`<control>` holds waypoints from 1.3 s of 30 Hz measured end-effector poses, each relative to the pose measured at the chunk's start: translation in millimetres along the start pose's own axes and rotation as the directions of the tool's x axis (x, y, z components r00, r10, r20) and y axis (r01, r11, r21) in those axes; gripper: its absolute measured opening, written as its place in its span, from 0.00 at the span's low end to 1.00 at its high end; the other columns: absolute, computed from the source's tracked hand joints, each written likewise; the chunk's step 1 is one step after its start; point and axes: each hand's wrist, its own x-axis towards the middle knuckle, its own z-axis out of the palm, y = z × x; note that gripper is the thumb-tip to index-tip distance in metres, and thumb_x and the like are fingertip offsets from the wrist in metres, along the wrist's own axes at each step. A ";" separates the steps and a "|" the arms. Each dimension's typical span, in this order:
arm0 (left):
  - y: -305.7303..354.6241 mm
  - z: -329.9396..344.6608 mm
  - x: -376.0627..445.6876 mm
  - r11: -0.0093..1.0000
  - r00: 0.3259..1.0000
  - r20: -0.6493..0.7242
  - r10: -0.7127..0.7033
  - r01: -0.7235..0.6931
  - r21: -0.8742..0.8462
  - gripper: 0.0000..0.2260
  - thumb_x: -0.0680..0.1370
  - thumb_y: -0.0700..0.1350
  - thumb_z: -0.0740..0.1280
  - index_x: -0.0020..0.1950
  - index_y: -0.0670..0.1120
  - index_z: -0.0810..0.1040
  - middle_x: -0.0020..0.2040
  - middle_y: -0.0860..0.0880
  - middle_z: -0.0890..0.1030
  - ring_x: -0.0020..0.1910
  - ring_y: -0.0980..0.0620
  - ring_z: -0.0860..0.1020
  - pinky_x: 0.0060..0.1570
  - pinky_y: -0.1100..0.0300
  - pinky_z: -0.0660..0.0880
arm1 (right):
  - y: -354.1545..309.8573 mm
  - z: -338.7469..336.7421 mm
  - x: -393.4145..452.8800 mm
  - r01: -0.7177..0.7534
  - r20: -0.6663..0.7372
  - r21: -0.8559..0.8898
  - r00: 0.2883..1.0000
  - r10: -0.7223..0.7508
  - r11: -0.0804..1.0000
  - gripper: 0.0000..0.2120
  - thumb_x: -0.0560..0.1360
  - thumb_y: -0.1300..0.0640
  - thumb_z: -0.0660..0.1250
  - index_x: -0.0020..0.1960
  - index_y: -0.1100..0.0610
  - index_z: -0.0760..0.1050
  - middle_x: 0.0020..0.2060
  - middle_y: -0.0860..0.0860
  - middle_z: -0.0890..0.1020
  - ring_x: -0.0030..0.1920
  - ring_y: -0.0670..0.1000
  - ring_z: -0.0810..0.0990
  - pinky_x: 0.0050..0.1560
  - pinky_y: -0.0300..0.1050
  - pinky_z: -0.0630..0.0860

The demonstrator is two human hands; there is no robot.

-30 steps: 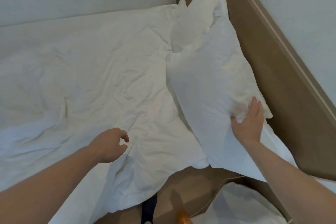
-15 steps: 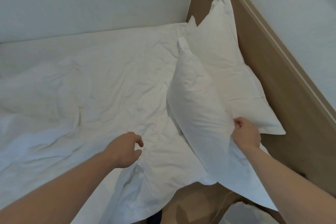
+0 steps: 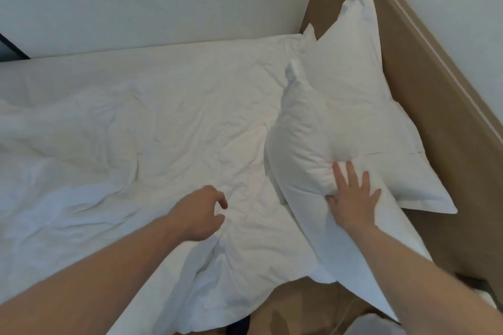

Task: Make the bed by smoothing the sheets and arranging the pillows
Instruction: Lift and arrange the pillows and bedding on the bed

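Hands [image 3: 352,196] working white pillows at the headboard [image 3: 424,106].

Pressing right hand flat, fingers spread, into near pillow [image 3: 304,149], itself leaning on far pillow [image 3: 351,81] against headboard. Hovering left hand [image 3: 200,212], fingers loosely curled and holding nothing, just over rumpled sheet [image 3: 136,144].

Bed [image 3: 81,73] — rumpled white sheet [image 3: 152,144], 2 pillows [image 3: 351,81] on it.

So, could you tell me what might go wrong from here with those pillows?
The front pillow lies half across the back pillow; the right hand, pressing flat without a grip, may leave it crooked. Its near corner hangs past the mattress edge and could slide down. The sheet is heavily creased, and the left hand hovering above holds nothing.
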 end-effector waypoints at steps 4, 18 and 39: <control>-15.0 -24.8 4.5 0.998 0.999 -0.013 -0.031 0.032 0.045 0.10 0.79 0.51 0.66 0.59 0.56 0.78 0.62 0.57 0.74 0.56 0.53 0.78 0.58 0.55 0.75 | 19.0 -12.7 30.1 -0.158 0.165 -0.033 0.973 0.161 0.987 0.41 0.82 0.43 0.61 0.81 0.40 0.34 0.82 0.46 0.41 0.81 0.63 0.44 0.75 0.75 0.49; -127.8 -34.6 -75.8 0.978 0.977 -0.079 -0.200 0.195 -0.067 0.08 0.79 0.52 0.66 0.58 0.59 0.77 0.63 0.59 0.73 0.57 0.55 0.78 0.59 0.54 0.75 | -163.0 -39.8 -99.6 0.392 -0.174 0.338 0.919 -0.353 0.855 0.44 0.75 0.56 0.72 0.82 0.46 0.51 0.83 0.49 0.49 0.82 0.58 0.49 0.79 0.63 0.53; -542.3 21.9 -388.1 0.717 0.765 0.026 -0.643 0.613 -0.333 0.13 0.81 0.52 0.67 0.66 0.56 0.75 0.73 0.52 0.69 0.64 0.51 0.76 0.63 0.57 0.72 | -564.5 35.6 -339.0 0.424 0.321 0.470 0.735 -0.597 0.775 0.39 0.79 0.47 0.68 0.83 0.44 0.49 0.82 0.45 0.50 0.81 0.51 0.50 0.78 0.51 0.61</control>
